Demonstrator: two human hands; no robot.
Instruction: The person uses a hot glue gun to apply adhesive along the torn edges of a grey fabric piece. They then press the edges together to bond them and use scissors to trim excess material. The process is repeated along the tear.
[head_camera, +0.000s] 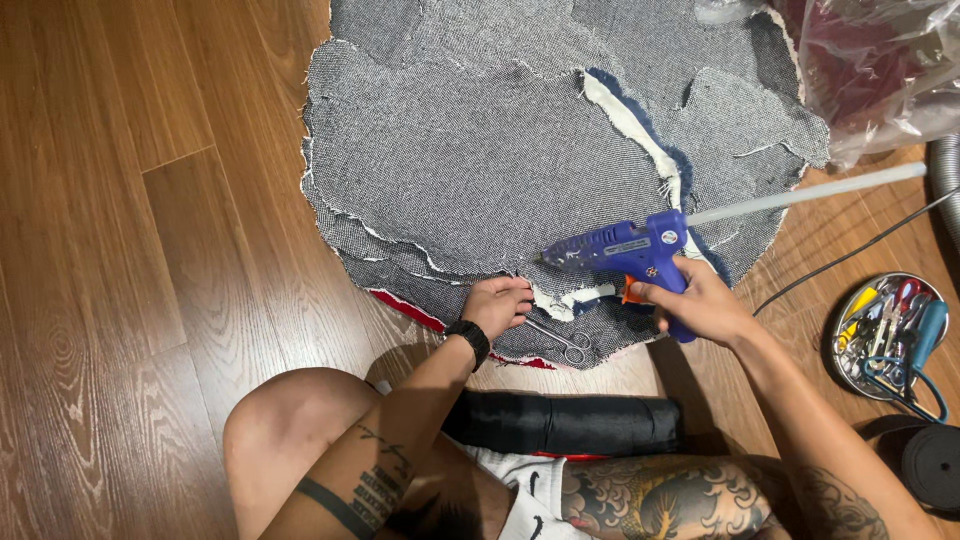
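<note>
Glue gun (625, 250) clamped in right hand (700, 305) grip, left hand (497, 305) pressing denim patches (480, 150), scissors (565, 343) between, tool tin (890, 335) nearby

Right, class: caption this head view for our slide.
Right hand aims a blue glue gun at layered denim pieces; left hand presses the edge.

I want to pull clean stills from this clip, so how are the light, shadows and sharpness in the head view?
Head view: warm, even light; sheen streaks on the wood floor; bright glare on the plastic bag; soft shadows under the right hand and the glue gun; the denim patchwork and the left hand look sharp, with no motion blur.
</note>
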